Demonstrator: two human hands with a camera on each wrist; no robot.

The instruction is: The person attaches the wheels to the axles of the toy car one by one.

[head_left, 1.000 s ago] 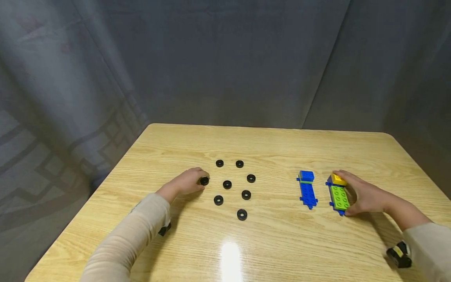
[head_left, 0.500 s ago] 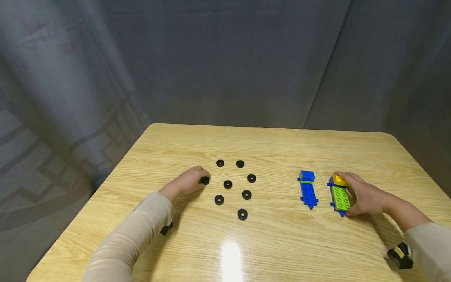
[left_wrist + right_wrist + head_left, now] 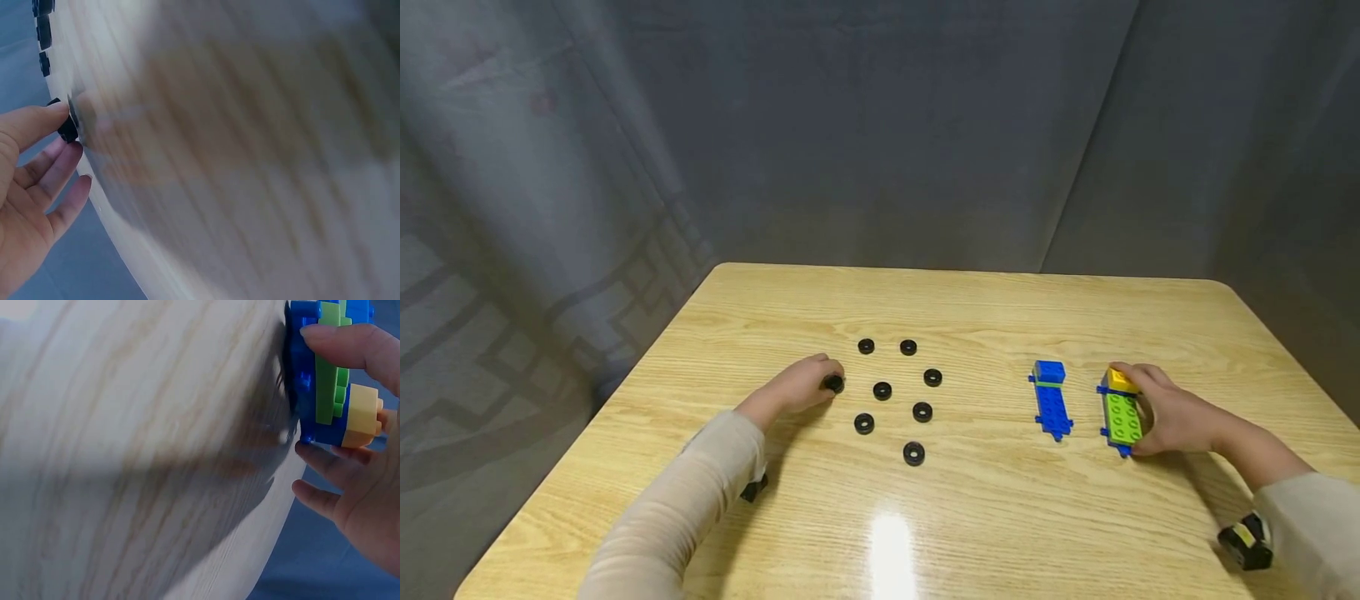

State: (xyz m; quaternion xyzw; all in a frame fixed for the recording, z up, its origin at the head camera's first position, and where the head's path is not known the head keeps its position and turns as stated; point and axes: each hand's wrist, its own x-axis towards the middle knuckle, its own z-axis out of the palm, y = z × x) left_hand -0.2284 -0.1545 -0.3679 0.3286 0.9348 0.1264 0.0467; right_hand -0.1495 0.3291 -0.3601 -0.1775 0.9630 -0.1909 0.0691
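My left hand (image 3: 801,385) pinches a small black toy wheel (image 3: 832,382) between thumb and fingers at the table surface. In the left wrist view, the thumb and forefinger hold the same wheel (image 3: 67,129) on edge, with the other fingers spread. On the right, my right hand (image 3: 1176,415) grips a toy block car (image 3: 1123,418) with a blue base, a green studded plate and a yellow block at its far end. The right wrist view has the thumb on one side of this car (image 3: 325,381) and fingers at the yellow end. Some fingers are hidden behind it.
Several loose black wheels (image 3: 882,391) lie flat and scattered to the right of my left hand. A second toy car (image 3: 1054,409), all blue with a thin green strip, stands left of the gripped one. The wooden table (image 3: 970,517) ends before a grey curtain (image 3: 880,142).
Both hands keep nearly the same places and holds. The wheel in my left hand has turned slightly, showing less of its face. The head view has shifted a little.
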